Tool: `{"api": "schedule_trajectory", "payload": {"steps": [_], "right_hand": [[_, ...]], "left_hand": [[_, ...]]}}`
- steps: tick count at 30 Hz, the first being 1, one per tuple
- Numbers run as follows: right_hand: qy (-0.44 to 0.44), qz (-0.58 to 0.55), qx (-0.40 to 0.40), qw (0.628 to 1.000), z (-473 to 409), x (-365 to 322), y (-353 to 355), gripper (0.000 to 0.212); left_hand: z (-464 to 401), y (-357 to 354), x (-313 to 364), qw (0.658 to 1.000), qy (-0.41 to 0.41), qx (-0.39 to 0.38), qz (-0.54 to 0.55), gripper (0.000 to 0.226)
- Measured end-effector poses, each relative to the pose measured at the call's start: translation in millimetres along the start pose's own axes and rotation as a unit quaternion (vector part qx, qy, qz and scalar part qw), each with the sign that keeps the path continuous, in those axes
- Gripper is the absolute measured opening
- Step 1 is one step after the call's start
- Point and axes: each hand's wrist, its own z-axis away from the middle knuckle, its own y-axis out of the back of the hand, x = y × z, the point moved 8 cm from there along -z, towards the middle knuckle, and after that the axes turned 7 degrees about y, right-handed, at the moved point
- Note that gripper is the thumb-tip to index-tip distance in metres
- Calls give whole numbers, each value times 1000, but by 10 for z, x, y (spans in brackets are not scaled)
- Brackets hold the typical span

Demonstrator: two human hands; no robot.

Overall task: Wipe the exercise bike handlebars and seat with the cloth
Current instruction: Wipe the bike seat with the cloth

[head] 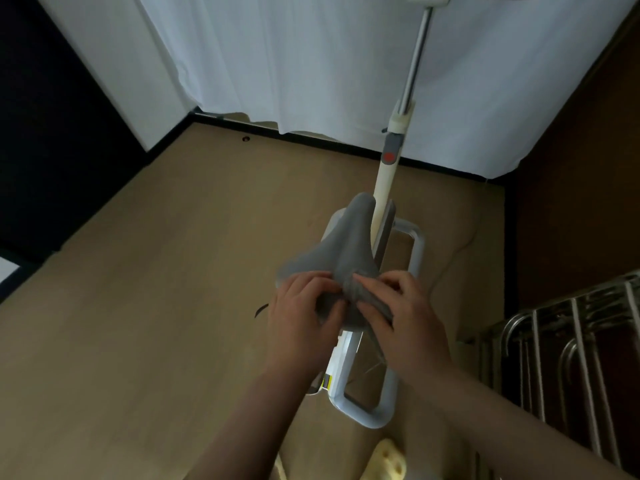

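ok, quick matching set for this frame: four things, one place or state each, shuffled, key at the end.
Things:
1. grey padded bike seat
2. grey cloth
3. round red-orange knob
4. metal wire rack

Places or states:
A. on the cream post, beyond the seat
B. bunched between both hands at the seat's rear
C. at the right edge, on the floor
D. centre of view, narrow nose pointing away

Pairs: 1-D, 2-B, 3-A, 4-C
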Motion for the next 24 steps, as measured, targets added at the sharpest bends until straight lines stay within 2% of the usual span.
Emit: {"api": "schedule_trajectory", "payload": {"steps": [4,6,9,13,15,17,18,19,22,24], "right_hand": [[-129,2,65,989,-136,193,-19,37],[-117,15,102,988,20,-12,-79,38],[-73,47,82,993,27,-188,-127,37],[-180,61,83,978,-64,-86,-82,37],[-125,123,91,980,7,-385,-182,34],[-36,158,43,986,22,-599,-384,35],[-28,165,29,985,-29,-549,-405,35],[-59,167,38,983,-88,-462,-367,35],[-175,188,137,957,-74,-376,-271,34],[-178,235,130,947,-9,-508,-428,36]], "left_hand": [[-73,19,-22,999,-5,-32,-15,16],[-72,57,-120,999,-13,-46,-9,24],[-98,151,-346,998,-8,-61,8,39],[-231,163,-428,994,-12,-102,43,42],[-263,170,-404,991,-40,-117,45,43],[-281,163,-425,989,-66,-125,43,44],[-292,150,-447,988,-69,-131,47,44],[-304,138,-470,987,-69,-137,56,43],[-343,120,-502,982,-77,-154,78,42],[-355,130,-481,978,-94,-171,76,41]]}}
